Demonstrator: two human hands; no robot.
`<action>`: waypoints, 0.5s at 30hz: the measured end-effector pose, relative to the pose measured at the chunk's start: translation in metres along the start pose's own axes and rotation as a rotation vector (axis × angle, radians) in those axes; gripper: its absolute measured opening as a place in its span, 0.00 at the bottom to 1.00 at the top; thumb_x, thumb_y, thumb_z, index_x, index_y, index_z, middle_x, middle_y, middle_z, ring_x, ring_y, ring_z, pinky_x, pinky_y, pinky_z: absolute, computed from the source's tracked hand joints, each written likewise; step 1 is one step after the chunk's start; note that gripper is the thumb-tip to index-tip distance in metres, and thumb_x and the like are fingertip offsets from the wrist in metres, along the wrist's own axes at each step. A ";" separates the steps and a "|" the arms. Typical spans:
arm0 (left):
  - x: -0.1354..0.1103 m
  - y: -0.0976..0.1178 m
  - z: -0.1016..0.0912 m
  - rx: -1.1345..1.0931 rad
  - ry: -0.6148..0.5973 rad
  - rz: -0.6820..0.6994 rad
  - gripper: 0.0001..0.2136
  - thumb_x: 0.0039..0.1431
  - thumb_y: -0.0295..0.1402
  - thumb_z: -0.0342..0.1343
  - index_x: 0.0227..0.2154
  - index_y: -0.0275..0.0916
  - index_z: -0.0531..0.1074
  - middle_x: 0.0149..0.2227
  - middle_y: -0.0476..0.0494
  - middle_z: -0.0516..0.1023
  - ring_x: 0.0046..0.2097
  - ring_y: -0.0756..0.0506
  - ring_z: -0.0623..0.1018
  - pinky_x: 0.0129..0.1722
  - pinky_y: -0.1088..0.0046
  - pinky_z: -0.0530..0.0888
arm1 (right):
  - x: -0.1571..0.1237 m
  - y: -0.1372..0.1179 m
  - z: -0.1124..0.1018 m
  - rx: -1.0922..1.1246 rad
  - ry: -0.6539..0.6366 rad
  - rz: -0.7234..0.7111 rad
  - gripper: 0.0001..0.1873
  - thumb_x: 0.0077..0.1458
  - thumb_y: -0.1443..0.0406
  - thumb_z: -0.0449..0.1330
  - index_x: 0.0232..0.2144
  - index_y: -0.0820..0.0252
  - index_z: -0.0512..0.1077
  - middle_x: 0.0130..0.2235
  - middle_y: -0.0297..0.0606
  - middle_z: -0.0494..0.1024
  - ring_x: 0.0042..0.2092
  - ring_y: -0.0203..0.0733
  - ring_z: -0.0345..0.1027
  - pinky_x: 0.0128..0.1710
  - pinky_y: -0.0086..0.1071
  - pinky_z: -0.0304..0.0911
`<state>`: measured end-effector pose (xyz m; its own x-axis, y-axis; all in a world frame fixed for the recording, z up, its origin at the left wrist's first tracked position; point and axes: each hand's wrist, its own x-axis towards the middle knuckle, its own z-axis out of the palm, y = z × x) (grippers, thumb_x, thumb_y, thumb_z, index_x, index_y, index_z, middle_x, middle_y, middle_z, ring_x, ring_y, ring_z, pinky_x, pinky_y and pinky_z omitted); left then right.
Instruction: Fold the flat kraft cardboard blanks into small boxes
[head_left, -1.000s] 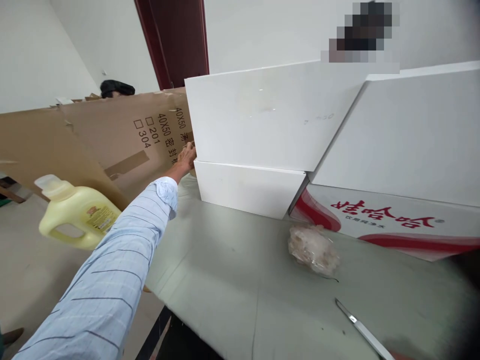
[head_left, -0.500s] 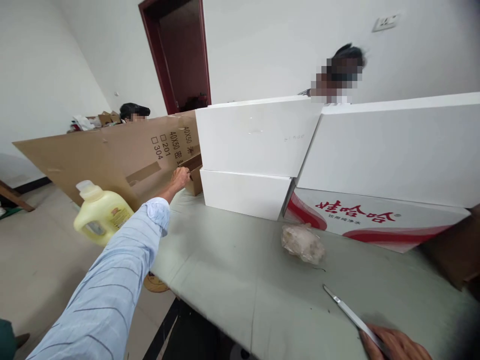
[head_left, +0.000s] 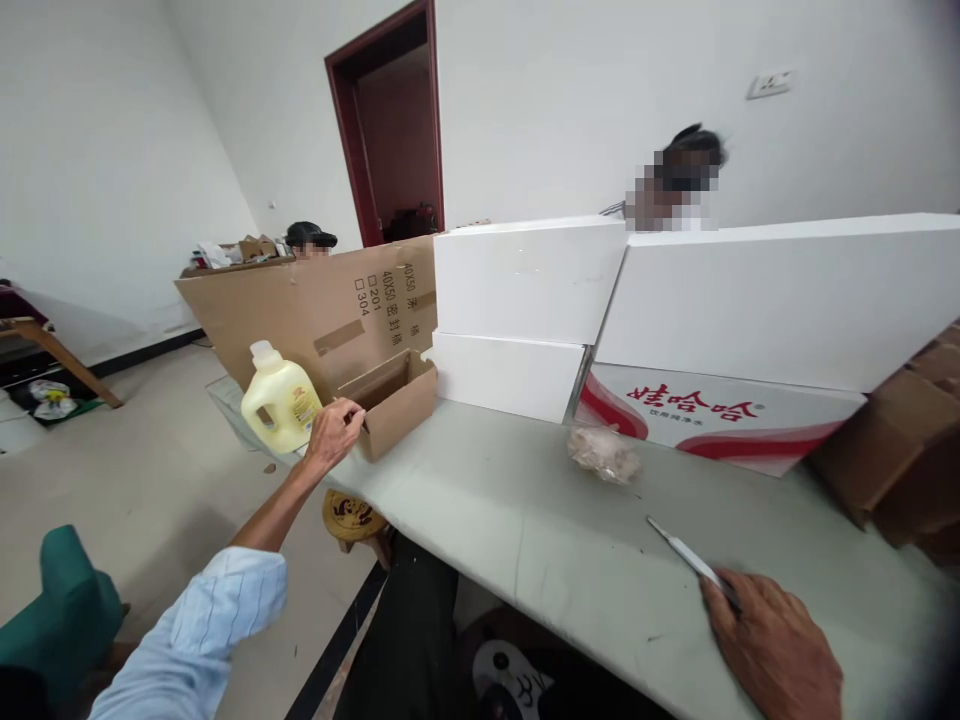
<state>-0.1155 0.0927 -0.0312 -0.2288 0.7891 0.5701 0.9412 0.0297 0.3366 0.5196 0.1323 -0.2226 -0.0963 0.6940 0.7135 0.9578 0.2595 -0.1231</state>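
Observation:
My left hand (head_left: 335, 436) reaches to the left end of the table, its fingers pinched at the near left edge of a small open cardboard box (head_left: 401, 415). Close behind that hand stands a pale yellow jug (head_left: 281, 402) with a handle and a whitish cap. At the lower right, my right hand (head_left: 776, 640) rests low over the table, closed around the handle of a thin silvery scalpel (head_left: 688, 556). The scalpel's narrow tip points away to the upper left. A clear plastic bag with pale contents (head_left: 604, 455) lies beyond the scalpel tip.
White boxes (head_left: 525, 285) stand along the table's far side, over a red-and-white printed carton (head_left: 697, 415). A large cardboard sheet or box (head_left: 315, 320) rises at left. Two people are partly visible behind. A round wooden stool (head_left: 352, 515) sits below the table edge (head_left: 480, 560).
My left hand has drawn back towards me, and the small cardboard box has come out from beside the white boxes. My right hand shows more fully, still with the scalpel. The view has shifted.

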 end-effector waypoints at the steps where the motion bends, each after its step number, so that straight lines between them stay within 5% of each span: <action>1: -0.013 0.001 -0.006 -0.028 0.016 0.012 0.13 0.64 0.35 0.51 0.29 0.40 0.79 0.33 0.42 0.83 0.36 0.43 0.81 0.41 0.67 0.75 | 0.001 0.000 -0.001 -0.018 -0.001 -0.029 0.20 0.66 0.51 0.47 0.33 0.51 0.74 0.34 0.47 0.79 0.37 0.61 0.74 0.33 0.50 0.68; 7: -0.068 0.014 -0.031 -0.314 0.094 0.132 0.11 0.62 0.36 0.56 0.25 0.40 0.74 0.26 0.48 0.78 0.28 0.48 0.75 0.31 0.72 0.70 | 0.020 -0.038 -0.026 -0.026 0.040 -0.057 0.26 0.69 0.48 0.47 0.44 0.59 0.77 0.41 0.55 0.79 0.43 0.65 0.73 0.41 0.55 0.70; 10: -0.082 0.025 -0.037 -0.459 0.047 0.187 0.10 0.61 0.34 0.58 0.24 0.40 0.74 0.25 0.49 0.77 0.27 0.49 0.74 0.30 0.73 0.69 | 0.034 -0.093 -0.045 0.260 0.004 -0.062 0.25 0.68 0.47 0.53 0.53 0.58 0.74 0.47 0.54 0.78 0.50 0.63 0.73 0.54 0.57 0.69; 15: -0.100 0.047 -0.037 -0.645 -0.106 0.289 0.11 0.61 0.32 0.59 0.23 0.38 0.73 0.25 0.49 0.77 0.28 0.50 0.74 0.32 0.74 0.70 | 0.038 -0.180 -0.083 0.765 -0.279 -0.002 0.40 0.61 0.45 0.66 0.69 0.48 0.62 0.63 0.50 0.71 0.58 0.57 0.71 0.55 0.51 0.72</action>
<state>-0.0579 -0.0072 -0.0451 0.0636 0.7670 0.6385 0.6187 -0.5323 0.5778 0.3657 0.0555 -0.1161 -0.2586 0.8088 0.5281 0.5173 0.5777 -0.6314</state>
